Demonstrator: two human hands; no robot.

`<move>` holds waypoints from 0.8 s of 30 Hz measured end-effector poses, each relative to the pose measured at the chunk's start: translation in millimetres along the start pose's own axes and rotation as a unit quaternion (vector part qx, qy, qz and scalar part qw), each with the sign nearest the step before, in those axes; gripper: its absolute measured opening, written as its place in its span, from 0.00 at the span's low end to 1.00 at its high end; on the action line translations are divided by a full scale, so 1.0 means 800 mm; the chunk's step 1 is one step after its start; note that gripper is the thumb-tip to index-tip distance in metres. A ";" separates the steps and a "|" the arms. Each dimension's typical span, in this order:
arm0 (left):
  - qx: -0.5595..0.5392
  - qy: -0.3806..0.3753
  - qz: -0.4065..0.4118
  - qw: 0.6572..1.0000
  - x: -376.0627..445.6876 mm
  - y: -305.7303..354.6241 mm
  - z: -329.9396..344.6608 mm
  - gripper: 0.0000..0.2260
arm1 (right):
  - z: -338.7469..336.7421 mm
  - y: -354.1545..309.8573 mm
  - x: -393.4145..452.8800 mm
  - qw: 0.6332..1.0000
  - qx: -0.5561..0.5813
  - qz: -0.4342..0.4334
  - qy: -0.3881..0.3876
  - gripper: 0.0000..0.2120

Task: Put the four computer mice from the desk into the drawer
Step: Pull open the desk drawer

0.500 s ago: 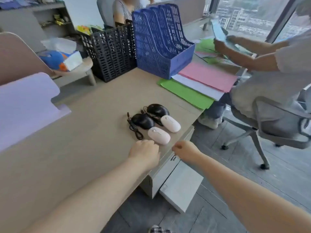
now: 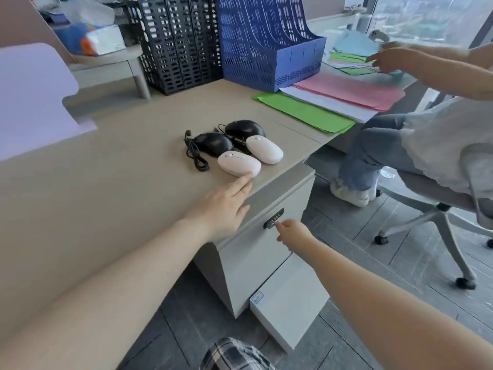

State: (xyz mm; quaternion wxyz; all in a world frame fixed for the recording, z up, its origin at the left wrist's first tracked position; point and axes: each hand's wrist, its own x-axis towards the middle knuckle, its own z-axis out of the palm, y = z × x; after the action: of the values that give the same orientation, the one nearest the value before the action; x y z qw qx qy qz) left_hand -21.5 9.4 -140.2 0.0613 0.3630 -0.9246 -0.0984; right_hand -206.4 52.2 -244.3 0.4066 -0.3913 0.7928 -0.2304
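Two white mice, the nearer white mouse (image 2: 238, 163) and the farther white mouse (image 2: 264, 149), lie beside two black corded mice, the left black mouse (image 2: 212, 143) and the right black mouse (image 2: 245, 128), near the desk's (image 2: 106, 169) right edge. My left hand (image 2: 224, 206) lies flat on the desk, fingers apart, its fingertips just touching the nearer white mouse. My right hand (image 2: 292, 233) reaches to the grey drawer's (image 2: 256, 252) front, fingertips at its black lock (image 2: 273, 218). The drawer looks closed. Neither hand holds anything.
A blue file rack (image 2: 266, 41) and a black file rack (image 2: 176, 44) stand at the back of the desk. Green, white and pink paper sheets (image 2: 333, 102) lie to the right. A seated person (image 2: 426, 134) on a wheeled chair is close by. A lower drawer (image 2: 288, 303) juts out.
My left hand has opened from a fist and slid forward to the nearer white mouse. My right hand has dropped from the desk edge to the drawer's lock. The view has moved closer.
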 end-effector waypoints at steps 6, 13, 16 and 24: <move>0.043 -0.004 -0.001 0.999 -0.003 0.012 -0.003 0.24 | 0.020 -0.009 0.003 0.982 0.174 0.065 -0.031 0.08; 0.038 0.014 0.012 0.999 -0.002 0.010 -0.001 0.25 | 0.019 -0.019 0.016 0.948 0.288 0.134 -0.020 0.05; 0.033 0.019 0.012 0.999 -0.002 0.007 0.001 0.24 | 0.016 -0.020 0.011 0.961 0.241 0.134 -0.037 0.13; 0.055 0.014 -0.017 0.998 -0.005 0.010 0.006 0.25 | -0.018 0.005 -0.021 0.975 0.128 0.172 -0.065 0.07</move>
State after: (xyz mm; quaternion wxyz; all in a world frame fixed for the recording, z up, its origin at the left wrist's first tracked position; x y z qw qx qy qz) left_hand -24.7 18.7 -143.1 0.0523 0.3827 -0.9214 -0.0431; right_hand -213.8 69.2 -231.4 0.5377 -0.2082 0.7837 -0.2310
